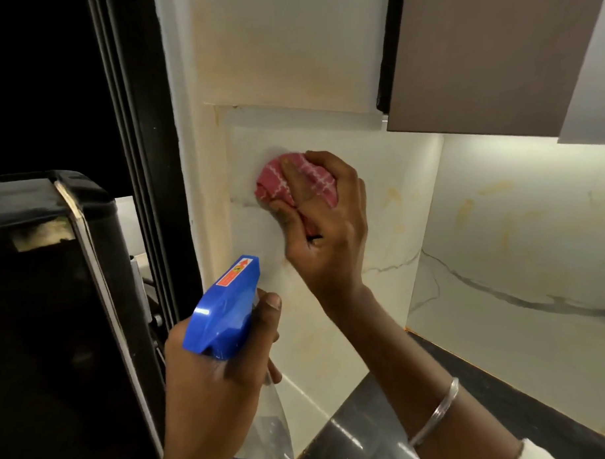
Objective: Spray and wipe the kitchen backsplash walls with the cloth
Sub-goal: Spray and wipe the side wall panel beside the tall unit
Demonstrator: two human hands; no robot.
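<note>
Wiping is judged to be the step in hand. Nearest the camera, the spray bottle [225,307] is gripped by the left hand [213,380], with the fingers curled round its neck and a forefinger laid beside the blue trigger head. The nozzle is aimed up toward the wall, and no mist is seen. Beyond and above that hand, the right hand [328,228], with a bangle [437,410] worn on its forearm, is pressed against the side backsplash panel [250,155]. The red checked cloth [299,181] is bunched under its curled fingers, gripped, and held against the tile near a grey vein line. Yellowish staining is noted on the upper wall above the right hand. More is noted well to its right, on the rear backsplash [517,239] over the dark countertop [387,432]. The rear wall is lit from beneath the cabinet [493,51]. Much of the task is judged to be outstanding. The next move is judged to call for firm strokes across the panel below the right hand, then a fresh spray directed at the stained rear wall.
</note>
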